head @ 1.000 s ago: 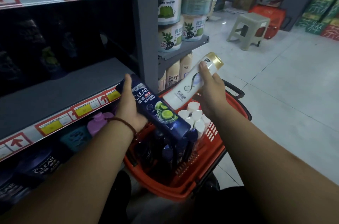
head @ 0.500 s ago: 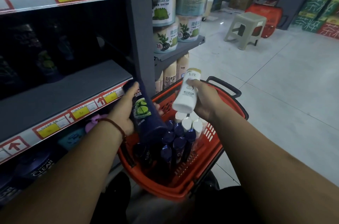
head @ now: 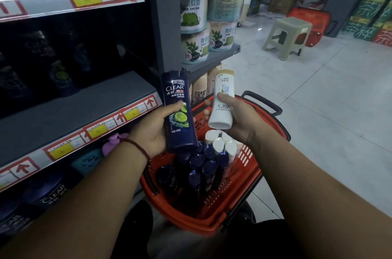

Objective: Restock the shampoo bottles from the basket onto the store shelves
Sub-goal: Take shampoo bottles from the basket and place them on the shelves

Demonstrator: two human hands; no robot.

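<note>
Shelf unit [head: 84, 108] left, middle tier mostly bare near front edge, likely drop spot; dark bottles far back. Tiled floor right, stool [head: 286, 36] far. Red basket [head: 250, 176] near, below hands, bottles packed caps-up for easy pull. Left hand [head: 152, 131] fingers wrapped on dark blue bottle [head: 179, 112], label facing up, probably for shelf match. Right hand [head: 239, 119] fingers clasp white bottle [head: 221, 104].

A small plastic stool [head: 285, 36] stands on the white floor [head: 318, 110], with round mosquito coil tubs [head: 195, 46] stacked nearby.
</note>
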